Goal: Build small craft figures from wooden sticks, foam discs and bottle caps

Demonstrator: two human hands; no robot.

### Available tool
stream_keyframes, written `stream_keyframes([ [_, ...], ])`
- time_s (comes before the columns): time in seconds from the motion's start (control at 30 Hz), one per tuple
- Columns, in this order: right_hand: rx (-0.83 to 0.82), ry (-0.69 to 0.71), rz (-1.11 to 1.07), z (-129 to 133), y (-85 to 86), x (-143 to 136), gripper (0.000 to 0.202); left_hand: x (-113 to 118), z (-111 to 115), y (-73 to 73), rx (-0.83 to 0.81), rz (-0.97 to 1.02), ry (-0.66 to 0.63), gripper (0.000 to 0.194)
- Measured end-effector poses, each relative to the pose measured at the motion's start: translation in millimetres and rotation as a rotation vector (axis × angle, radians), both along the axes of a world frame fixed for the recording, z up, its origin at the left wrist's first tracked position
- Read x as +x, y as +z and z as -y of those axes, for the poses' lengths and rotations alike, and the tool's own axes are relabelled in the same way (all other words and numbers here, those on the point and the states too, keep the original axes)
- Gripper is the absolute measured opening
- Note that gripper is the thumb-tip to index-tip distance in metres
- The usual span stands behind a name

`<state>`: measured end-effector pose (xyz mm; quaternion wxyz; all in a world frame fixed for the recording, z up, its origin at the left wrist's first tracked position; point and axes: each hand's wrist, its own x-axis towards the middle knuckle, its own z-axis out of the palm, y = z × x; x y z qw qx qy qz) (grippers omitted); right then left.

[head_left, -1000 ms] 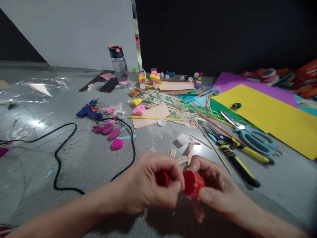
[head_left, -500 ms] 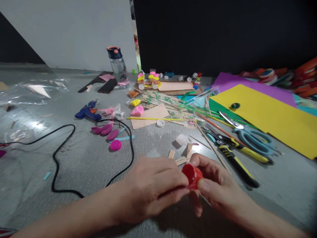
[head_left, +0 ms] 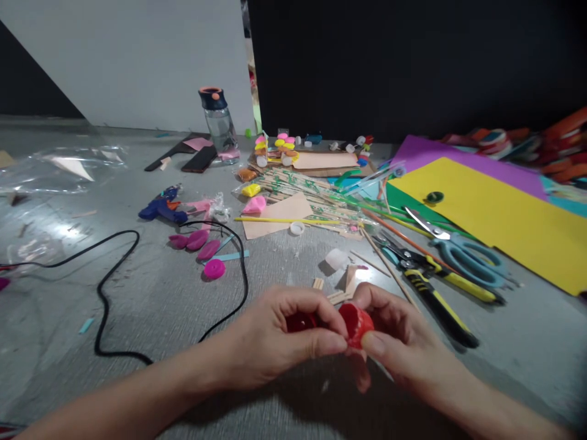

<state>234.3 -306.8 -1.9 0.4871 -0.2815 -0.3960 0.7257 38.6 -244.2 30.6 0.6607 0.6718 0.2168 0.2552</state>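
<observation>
A small red cup-shaped piece (head_left: 358, 325), its opening tilted towards the left, is held between my two hands low in the middle. My right hand (head_left: 398, 336) pinches its right side between thumb and fingers. From the left, the thumb and fingertips of my left hand (head_left: 279, 333) close together at its rim. Under the curled fingers of that same hand shows a shiny red thing (head_left: 300, 322), mostly hidden. Just beyond the hands lie short wooden sticks (head_left: 340, 297), a bent wooden strip (head_left: 352, 280) and a translucent white piece (head_left: 336, 259).
Right of my hands lie yellow-black pliers (head_left: 435, 302) and blue-handled scissors (head_left: 472, 256), near yellow sheets (head_left: 513, 214). A blue glue gun (head_left: 162, 208) with a looping black cord (head_left: 103, 305) is on the left. Bundled sticks (head_left: 298, 189) and a water bottle (head_left: 220, 125) stand farther back.
My left hand has turned and its fingers have lifted, so the shiny red thing under them now shows. The cup-shaped piece stays in my right hand, almost unmoved.
</observation>
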Motion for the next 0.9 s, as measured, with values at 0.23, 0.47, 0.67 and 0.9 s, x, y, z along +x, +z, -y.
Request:
stream_keyframes([
  [0.23,0.055,-0.127,0.183,-8.3,0.3,-1.5,0.023,-5.1,-6.6,-3.2,0.876,-0.155,0.069,0.01],
  [0.47,0.087,-0.257,0.461,-10.3,7.4,-6.6,0.027,-2.2,-2.5,-19.9,1.25,-0.284,0.212,0.009],
  [0.67,0.235,-0.353,0.638,-6.6,1.8,-4.5,0.02,3.7,-0.8,-23.9,1.217,-0.286,0.231,0.011],
  [0.9,0.708,-0.438,0.94,-8.4,1.7,4.6,0.018,7.8,-6.8,-25.1,1.121,-0.303,0.223,0.013],
])
